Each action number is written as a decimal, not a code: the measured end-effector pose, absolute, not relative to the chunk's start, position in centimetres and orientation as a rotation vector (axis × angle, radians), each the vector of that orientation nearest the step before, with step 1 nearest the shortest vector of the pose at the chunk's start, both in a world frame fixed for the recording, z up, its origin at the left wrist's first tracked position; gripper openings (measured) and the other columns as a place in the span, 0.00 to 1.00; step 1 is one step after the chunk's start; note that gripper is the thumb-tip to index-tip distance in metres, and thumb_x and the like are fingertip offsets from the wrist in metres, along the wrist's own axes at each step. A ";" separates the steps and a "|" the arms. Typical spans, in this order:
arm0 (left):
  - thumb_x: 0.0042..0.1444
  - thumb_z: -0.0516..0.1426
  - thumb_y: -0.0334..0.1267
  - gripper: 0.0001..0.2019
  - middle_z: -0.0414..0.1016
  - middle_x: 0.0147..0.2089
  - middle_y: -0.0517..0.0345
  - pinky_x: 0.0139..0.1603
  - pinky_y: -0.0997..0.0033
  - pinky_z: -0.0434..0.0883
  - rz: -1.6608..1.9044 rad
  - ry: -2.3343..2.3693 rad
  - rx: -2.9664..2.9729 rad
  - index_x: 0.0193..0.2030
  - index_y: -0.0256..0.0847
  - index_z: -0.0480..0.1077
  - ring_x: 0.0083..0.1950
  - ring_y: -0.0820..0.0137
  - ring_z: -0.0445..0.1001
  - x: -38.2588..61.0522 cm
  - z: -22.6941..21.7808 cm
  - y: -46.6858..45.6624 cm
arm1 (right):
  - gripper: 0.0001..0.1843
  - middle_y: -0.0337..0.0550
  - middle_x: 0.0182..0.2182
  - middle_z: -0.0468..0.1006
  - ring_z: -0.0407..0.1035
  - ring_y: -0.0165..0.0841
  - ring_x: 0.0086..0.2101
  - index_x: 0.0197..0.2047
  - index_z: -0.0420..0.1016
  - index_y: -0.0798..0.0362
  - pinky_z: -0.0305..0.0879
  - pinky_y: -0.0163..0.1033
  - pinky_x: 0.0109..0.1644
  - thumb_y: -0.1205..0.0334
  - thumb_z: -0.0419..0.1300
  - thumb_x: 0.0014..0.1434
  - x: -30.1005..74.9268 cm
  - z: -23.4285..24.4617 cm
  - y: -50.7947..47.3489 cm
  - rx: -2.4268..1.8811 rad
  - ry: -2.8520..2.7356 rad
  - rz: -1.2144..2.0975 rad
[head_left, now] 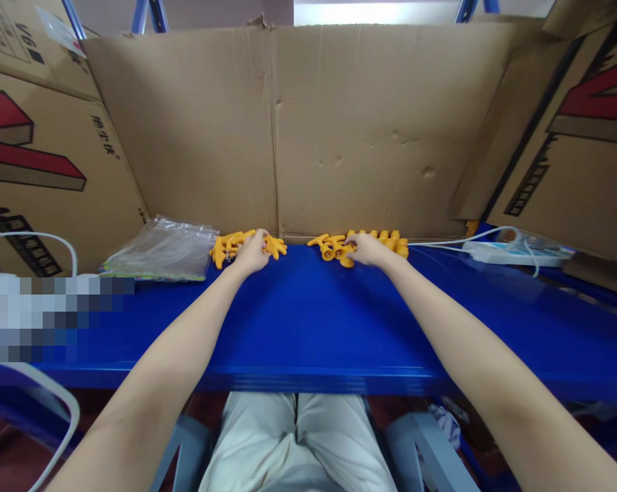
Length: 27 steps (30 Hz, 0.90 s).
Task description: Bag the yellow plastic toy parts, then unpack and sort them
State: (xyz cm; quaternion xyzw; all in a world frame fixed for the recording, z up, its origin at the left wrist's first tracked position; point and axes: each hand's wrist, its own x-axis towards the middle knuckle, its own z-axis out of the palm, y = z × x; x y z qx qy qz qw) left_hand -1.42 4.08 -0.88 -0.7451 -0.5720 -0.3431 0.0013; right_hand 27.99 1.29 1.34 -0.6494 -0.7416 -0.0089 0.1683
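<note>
At the back of the blue table, my left hand (254,254) is closed over a small orange plastic piece with finger-like prongs (276,247). More orange branched pieces (220,249) lie just to its left, touching one another. My right hand (368,250) reaches into another group, its fingers closed on an orange plastic piece with a round cup-shaped end (347,260). Similar cup-ended pieces (328,253) lie left of those fingers. Behind the right hand, rounded orange pieces (396,243) stand packed in rows. My fingertips are partly hidden in both groups.
A tall cardboard sheet (369,130) walls off the back of the blue table (308,321). Clear plastic bags (165,249) lie in a stack at left. A white power strip (516,253) with cables sits at right. Printed cartons (36,164) flank both sides.
</note>
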 end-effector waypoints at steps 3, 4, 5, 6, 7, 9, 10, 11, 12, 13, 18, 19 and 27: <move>0.47 0.57 0.26 0.24 0.70 0.37 0.58 0.45 0.67 0.69 -1.591 -1.764 -2.196 0.52 0.42 0.60 0.42 0.67 0.73 -0.8 -0.1 4.0 | 0.15 0.48 0.42 0.78 0.72 0.40 0.42 0.45 0.75 0.51 0.65 0.39 0.43 0.66 0.62 0.53 27.6 0.7 1.4 -1.758 -2.105 0.095; 0.47 0.57 0.25 0.25 0.69 0.36 0.59 0.43 0.69 0.69 -1.760 -1.777 -2.146 0.53 0.43 0.59 0.39 0.69 0.73 -0.6 0.2 3.9 | 0.13 0.47 0.40 0.79 0.72 0.39 0.40 0.43 0.75 0.52 0.65 0.39 0.41 0.65 0.63 0.52 27.3 0.5 1.4 -1.754 -2.102 0.136; 0.48 0.57 0.25 0.25 0.69 0.35 0.61 0.40 0.71 0.69 -1.923 -1.800 -2.099 0.52 0.43 0.58 0.37 0.72 0.72 -0.3 0.5 3.8 | 0.11 0.46 0.37 0.79 0.72 0.38 0.38 0.41 0.75 0.53 0.65 0.38 0.40 0.65 0.63 0.52 27.1 0.2 1.4 -1.760 -2.102 0.171; 0.49 0.57 0.25 0.24 0.68 0.35 0.62 0.37 0.74 0.69 -2.076 -1.824 -2.061 0.52 0.44 0.57 0.34 0.74 0.72 0.1 0.8 3.6 | 0.10 0.45 0.35 0.78 0.72 0.37 0.36 0.39 0.74 0.54 0.64 0.37 0.38 0.64 0.63 0.52 26.8 0.0 1.3 -1.769 -2.101 0.195; 0.50 0.57 0.25 0.23 0.67 0.35 0.63 0.35 0.76 0.69 -2.217 -1.848 -2.028 0.51 0.44 0.57 0.32 0.76 0.72 0.4 1.0 3.5 | 0.09 0.44 0.33 0.78 0.72 0.36 0.34 0.38 0.74 0.54 0.64 0.36 0.37 0.63 0.64 0.51 26.5 -0.2 1.2 -1.777 -2.101 0.207; 0.51 0.57 0.25 0.21 0.67 0.34 0.64 0.31 0.79 0.67 -2.446 -1.896 -1.968 0.49 0.45 0.57 0.29 0.78 0.71 0.9 1.2 3.2 | 0.10 0.44 0.33 0.78 0.71 0.35 0.33 0.36 0.73 0.56 0.62 0.35 0.35 0.61 0.64 0.51 26.0 -0.5 1.0 -1.771 -2.093 0.191; 0.51 0.57 0.26 0.20 0.67 0.34 0.64 0.29 0.80 0.66 -2.537 -1.924 -1.946 0.48 0.44 0.57 0.28 0.79 0.71 1.1 1.2 3.2 | 0.10 0.44 0.34 0.78 0.71 0.35 0.34 0.36 0.73 0.56 0.62 0.34 0.35 0.61 0.64 0.51 25.7 -0.5 0.9 -1.760 -2.085 0.160; 0.51 0.57 0.25 0.19 0.67 0.34 0.64 0.27 0.81 0.65 -2.615 -1.958 -1.929 0.48 0.44 0.57 0.27 0.79 0.71 1.3 1.3 3.1 | 0.11 0.45 0.34 0.78 0.71 0.35 0.34 0.37 0.73 0.56 0.61 0.34 0.35 0.61 0.64 0.52 25.4 -0.5 0.7 -1.752 -2.077 0.114; 0.51 0.58 0.25 0.19 0.67 0.34 0.63 0.25 0.81 0.64 -2.684 -1.990 -1.917 0.47 0.43 0.58 0.26 0.79 0.71 1.4 1.3 3.0 | 0.11 0.45 0.35 0.78 0.71 0.35 0.35 0.39 0.73 0.56 0.61 0.34 0.36 0.61 0.64 0.52 25.1 -0.4 0.6 -1.747 -2.073 0.062; 0.51 0.58 0.25 0.19 0.68 0.34 0.63 0.24 0.81 0.63 -2.744 -2.020 -1.906 0.47 0.42 0.57 0.25 0.79 0.70 1.6 1.3 2.9 | 0.11 0.46 0.36 0.78 0.71 0.35 0.35 0.40 0.73 0.56 0.61 0.34 0.36 0.61 0.63 0.53 24.8 -0.3 0.4 -1.742 -2.080 0.011; 0.52 0.55 0.22 0.18 0.68 0.31 0.65 0.27 0.79 0.67 -2.912 -2.090 -1.914 0.47 0.42 0.57 0.23 0.80 0.71 2.4 1.4 2.1 | 0.11 0.46 0.38 0.78 0.72 0.37 0.39 0.43 0.72 0.53 0.63 0.36 0.41 0.61 0.60 0.56 23.2 0.2 -0.8 -1.671 -2.205 -0.098; 0.53 0.54 0.21 0.18 0.68 0.30 0.65 0.27 0.79 0.68 -2.930 -2.092 -1.929 0.47 0.42 0.57 0.23 0.80 0.71 2.5 1.5 2.0 | 0.12 0.47 0.39 0.78 0.72 0.38 0.41 0.44 0.72 0.53 0.63 0.37 0.42 0.61 0.60 0.57 22.9 0.1 -0.9 -1.662 -2.221 -0.103; 0.53 0.53 0.21 0.16 0.69 0.29 0.64 0.25 0.81 0.68 -3.002 -2.056 -1.996 0.45 0.41 0.58 0.22 0.80 0.71 2.9 1.5 1.7 | 0.21 0.46 0.40 0.77 0.72 0.36 0.41 0.48 0.69 0.55 0.64 0.37 0.44 0.60 0.66 0.52 22.2 -1.7 -0.2 -1.576 -2.137 0.218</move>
